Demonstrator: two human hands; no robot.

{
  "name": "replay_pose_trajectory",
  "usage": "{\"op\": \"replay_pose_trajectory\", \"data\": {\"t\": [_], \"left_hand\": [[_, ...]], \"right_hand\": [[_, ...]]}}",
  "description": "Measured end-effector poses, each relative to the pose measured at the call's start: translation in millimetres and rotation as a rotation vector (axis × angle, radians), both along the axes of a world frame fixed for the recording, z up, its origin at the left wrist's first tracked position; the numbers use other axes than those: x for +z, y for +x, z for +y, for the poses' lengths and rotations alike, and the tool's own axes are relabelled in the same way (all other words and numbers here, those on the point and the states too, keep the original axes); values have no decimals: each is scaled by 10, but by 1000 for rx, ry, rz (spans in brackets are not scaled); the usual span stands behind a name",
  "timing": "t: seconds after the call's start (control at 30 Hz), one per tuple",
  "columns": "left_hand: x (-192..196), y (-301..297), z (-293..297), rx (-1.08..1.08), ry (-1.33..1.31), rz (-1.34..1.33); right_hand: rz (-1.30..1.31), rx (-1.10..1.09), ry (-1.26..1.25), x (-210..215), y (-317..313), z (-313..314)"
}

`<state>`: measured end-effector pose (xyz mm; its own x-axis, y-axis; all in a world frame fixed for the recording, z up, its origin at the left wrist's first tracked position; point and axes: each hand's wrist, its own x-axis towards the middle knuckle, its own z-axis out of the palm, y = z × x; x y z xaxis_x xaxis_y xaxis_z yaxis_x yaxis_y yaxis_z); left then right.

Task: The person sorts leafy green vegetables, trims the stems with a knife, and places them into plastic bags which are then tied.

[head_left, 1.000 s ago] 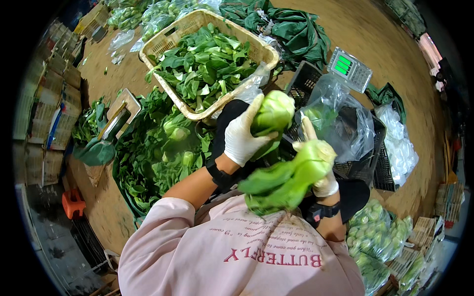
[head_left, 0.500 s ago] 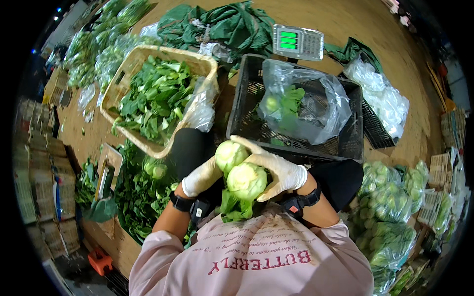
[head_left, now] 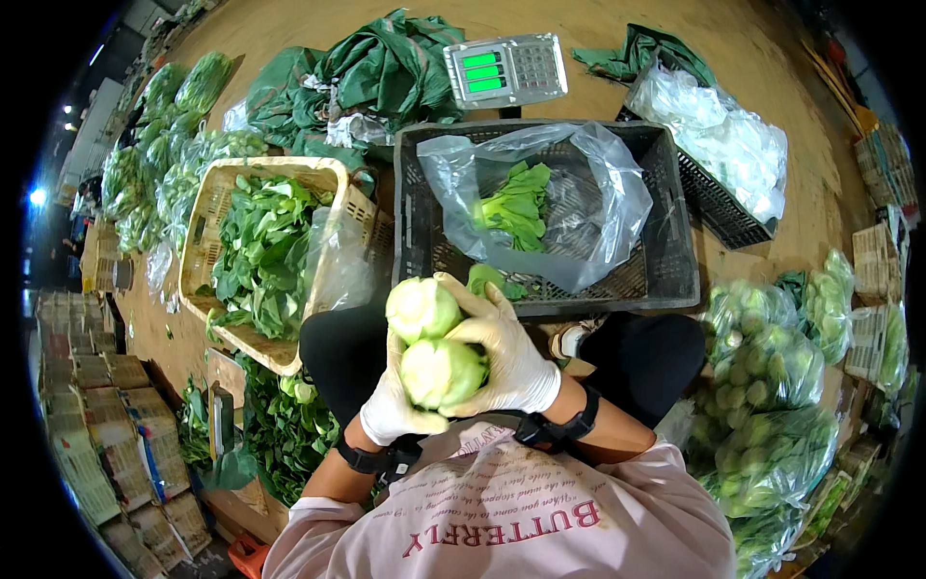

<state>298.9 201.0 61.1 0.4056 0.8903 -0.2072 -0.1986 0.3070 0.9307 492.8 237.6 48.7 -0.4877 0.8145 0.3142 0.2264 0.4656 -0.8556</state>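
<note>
Two pale green heads of bok choy, an upper one (head_left: 422, 309) and a lower one (head_left: 444, 374), sit together between my gloved hands with their cut bases facing up. My left hand (head_left: 386, 400) cups them from the left and below. Around their right side curl the fingers of my right hand (head_left: 516, 362). Just beyond, a black crate (head_left: 413, 232) holds an opened clear plastic bag (head_left: 622, 198). More bok choy (head_left: 521, 207) lies inside the bag, leaves toward the right. The leaves of the heads in my hands are mostly hidden.
A cream plastic basket (head_left: 196, 246) of leafy greens stands at left, with loose greens (head_left: 285, 425) nearer me. Behind the crate are a digital scale (head_left: 506, 69) and green sacks (head_left: 386, 68). Clear bags fill another black crate (head_left: 748, 212). Bagged vegetables (head_left: 772, 386) lie at right.
My hands and the two bok choy heads have shifted left and slightly forward, staying together. The left hand now wraps lower around them. My view has turned, so the crate and scale appear further left.
</note>
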Motion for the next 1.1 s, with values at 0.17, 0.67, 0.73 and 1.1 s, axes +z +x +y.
{"op": "replay_pose_trajectory", "data": {"t": [0.17,0.67,0.73,1.1], "left_hand": [[-47,191,197,34,-36,29],[-77,634,1502,562,424,443],[-179,626,1614,323,144,302],[-376,278,1856,-96,-210,-373]], "right_hand": [[185,17,54,-29,302,44],[449,36,-212,154,1530,1544],[5,129,-207,126,1571,1929],[-1017,675,-398,-1418,387,2506]]}}
